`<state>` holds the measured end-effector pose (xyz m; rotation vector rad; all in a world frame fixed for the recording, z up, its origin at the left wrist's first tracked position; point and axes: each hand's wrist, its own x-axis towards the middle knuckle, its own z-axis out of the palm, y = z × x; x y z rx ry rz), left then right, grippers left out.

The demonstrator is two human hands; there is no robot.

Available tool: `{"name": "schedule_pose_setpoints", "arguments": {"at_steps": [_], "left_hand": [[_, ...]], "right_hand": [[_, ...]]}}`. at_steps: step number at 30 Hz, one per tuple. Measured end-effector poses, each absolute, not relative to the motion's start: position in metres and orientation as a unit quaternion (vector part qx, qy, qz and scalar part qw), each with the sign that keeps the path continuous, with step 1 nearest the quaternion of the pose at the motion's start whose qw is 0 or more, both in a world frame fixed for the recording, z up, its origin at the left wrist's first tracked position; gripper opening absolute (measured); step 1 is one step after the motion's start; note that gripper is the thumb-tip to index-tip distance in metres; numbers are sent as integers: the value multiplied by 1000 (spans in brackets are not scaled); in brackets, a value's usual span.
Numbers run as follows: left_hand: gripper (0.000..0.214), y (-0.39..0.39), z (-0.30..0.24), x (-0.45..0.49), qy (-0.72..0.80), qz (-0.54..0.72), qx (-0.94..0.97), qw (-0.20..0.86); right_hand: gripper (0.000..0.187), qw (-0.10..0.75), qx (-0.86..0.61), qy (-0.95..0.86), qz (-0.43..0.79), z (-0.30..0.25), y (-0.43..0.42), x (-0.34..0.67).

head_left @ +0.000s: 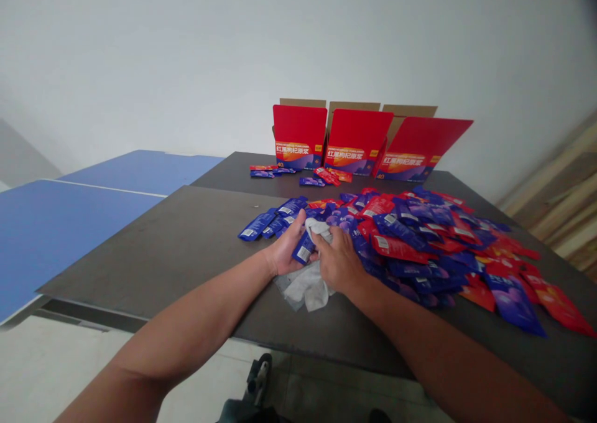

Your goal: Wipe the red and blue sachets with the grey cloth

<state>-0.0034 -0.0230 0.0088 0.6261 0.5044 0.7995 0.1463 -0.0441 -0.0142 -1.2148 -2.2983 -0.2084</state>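
In my left hand (284,252) lies a blue sachet (304,249) with a white barcode label, the fingers around it and the thumb pointing up. My right hand (339,258) grips a pale grey cloth (319,227) and presses it near the upper end of that sachet. The cloth's lower part (310,286) hangs down onto the dark table in front of both hands. Just beyond my left hand, several blue sachets (273,223) lie in an overlapping group. To the right of my right hand spreads a large heap of red and blue sachets (410,236).
Three red cartons (298,138) with raised flaps stand in a row at the back of the dark table (186,249). Small groups of sachets (321,177) lie before them. A blue table (107,205) adjoins on the left. Wooden boards (559,205) lean at right.
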Motion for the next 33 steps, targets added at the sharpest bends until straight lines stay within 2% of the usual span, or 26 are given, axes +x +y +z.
{"name": "schedule_pose_setpoints", "arguments": {"at_steps": [7,10,13,17,21,25,29,33], "left_hand": [[28,-26,10,-7,285,365,306,832],[29,-24,13,-10,267,354,297,846],[40,-21,18,-14,240,352,271,863],[51,-16,24,-19,192,414,204,866],[34,-9,28,-24,185,516,141,824],[9,-2,29,-24,246,610,97,747],[12,0,25,-19,287,624,162,709],[22,-5,20,-14,278,582,262,718]], "right_hand": [[60,293,-523,-799,-40,-14,-39,147],[64,304,-535,-788,-29,-16,-36,148],[66,326,-532,-781,-23,-20,-34,150],[68,331,-521,-786,-34,-22,-34,151],[69,335,-498,-799,-46,-23,-35,153],[66,356,-467,-808,-50,-27,-35,154],[59,368,-424,-826,-53,-26,-35,156],[52,338,-350,-872,-62,-22,-38,157]]}}
